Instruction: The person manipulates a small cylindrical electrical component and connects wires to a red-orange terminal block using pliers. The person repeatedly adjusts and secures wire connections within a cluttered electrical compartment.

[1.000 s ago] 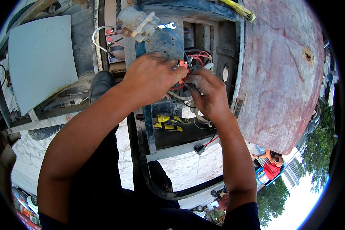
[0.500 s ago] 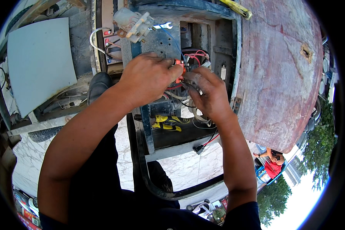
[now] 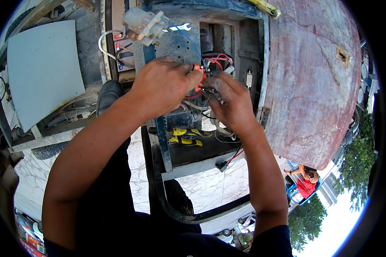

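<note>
From where I stand, the biggest thing is a weathered reddish wooden board with a ragged hole (image 3: 313,81) on the right, and opposite it, to the left, lies a curved pale-grey sheet panel (image 3: 45,73). Between them sits an open blue-grey metal frame (image 3: 182,51), its flat plate pierced with small round holes. Far off at the lower left edge is a red sign with yellow marks (image 3: 31,247), too small and bent for me to read. Both bare arms reach up from dark sleeves: the left forearm slants up and inward, while the right one rises steeply and leans toward the middle. The left hand (image 3: 165,83) is turned back-up, thumb against fingers; the right hand (image 3: 232,96) faces it, wrist bent inward and fingers curled. Above them is a dusty grey metal housing with a flange (image 3: 146,26), and below lie yellow-and-black-handled pliers (image 3: 188,137). A shiny open-ended wrench (image 3: 177,28) rests just beside the housing. Thin pink-red wires (image 3: 216,63) loop near the right fingers. Smallest is an orange-red block (image 3: 199,68), over the frame's middle: the left grip is narrow, pinching it, while the right grip closes in beside it, though I cannot tell what those fingers hold.
</note>
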The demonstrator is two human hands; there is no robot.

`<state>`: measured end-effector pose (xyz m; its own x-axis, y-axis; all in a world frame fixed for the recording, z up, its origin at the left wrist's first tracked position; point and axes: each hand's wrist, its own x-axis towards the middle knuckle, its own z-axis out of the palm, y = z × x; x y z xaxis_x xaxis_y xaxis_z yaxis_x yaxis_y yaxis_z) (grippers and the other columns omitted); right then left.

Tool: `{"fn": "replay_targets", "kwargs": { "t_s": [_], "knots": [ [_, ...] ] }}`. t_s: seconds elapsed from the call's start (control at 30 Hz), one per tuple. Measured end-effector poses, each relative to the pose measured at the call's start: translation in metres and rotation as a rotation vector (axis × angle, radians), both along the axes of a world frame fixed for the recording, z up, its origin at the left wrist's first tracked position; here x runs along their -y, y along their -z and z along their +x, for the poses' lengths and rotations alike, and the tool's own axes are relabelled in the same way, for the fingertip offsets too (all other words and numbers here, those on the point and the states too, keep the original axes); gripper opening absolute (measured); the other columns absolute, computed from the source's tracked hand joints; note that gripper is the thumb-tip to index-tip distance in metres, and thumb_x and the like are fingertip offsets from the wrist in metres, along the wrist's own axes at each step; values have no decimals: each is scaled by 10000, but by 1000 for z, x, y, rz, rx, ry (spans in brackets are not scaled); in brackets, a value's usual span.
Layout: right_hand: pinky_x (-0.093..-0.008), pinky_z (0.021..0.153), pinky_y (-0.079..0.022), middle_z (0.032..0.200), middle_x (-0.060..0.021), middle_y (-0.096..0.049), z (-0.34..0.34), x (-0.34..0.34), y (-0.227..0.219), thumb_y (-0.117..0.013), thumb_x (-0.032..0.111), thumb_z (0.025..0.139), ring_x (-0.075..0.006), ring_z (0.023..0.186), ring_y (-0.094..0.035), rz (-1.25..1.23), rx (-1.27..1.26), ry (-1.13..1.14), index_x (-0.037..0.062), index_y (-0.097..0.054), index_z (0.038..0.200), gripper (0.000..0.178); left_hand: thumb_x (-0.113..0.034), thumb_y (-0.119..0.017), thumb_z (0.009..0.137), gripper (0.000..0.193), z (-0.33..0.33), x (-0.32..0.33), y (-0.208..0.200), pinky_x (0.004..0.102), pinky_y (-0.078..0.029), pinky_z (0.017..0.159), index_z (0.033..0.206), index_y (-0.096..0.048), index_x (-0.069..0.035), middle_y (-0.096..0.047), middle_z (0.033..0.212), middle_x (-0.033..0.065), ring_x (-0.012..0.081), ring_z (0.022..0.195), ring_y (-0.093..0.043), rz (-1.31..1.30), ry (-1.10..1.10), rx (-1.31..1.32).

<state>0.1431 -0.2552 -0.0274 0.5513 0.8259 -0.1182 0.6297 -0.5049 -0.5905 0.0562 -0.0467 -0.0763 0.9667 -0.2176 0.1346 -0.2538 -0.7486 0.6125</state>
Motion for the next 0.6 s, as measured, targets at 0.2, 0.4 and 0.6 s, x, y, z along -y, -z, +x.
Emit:
{"fn": "replay_targets", "kwargs": {
  "t_s": [0.2,0.4,0.6],
  "knots": [
    [-469,767,-550,1016,-113,-634,-1,-1,4,-758,-13,726,-367,890,-660,-23,20,-27,68,-677,1064,357,-135,-761,749,323,0,0,-1,449,-531,745,1016,-587,-84,-669,939,101,327,826,-668,19,-9,0],
    [-473,768,-546,1020,-118,-635,0,1,3,-758,-9,734,-374,899,-657,-19,-14,1,59,-677,1051,334,-132,-773,746,340,0,1,-1,448,-532,745,1029,-592,-86,-677,955,100,326,835,-667,39,-10,-31],
    [-477,770,-545,1028,-124,-640,0,-2,3,-761,-8,737,-381,908,-657,-19,-11,-10,62,-676,1044,327,-130,-773,750,334,0,-1,-1,446,-534,744,1030,-595,-87,-681,966,97,326,835,-667,23,-5,-29]
  ]
}}
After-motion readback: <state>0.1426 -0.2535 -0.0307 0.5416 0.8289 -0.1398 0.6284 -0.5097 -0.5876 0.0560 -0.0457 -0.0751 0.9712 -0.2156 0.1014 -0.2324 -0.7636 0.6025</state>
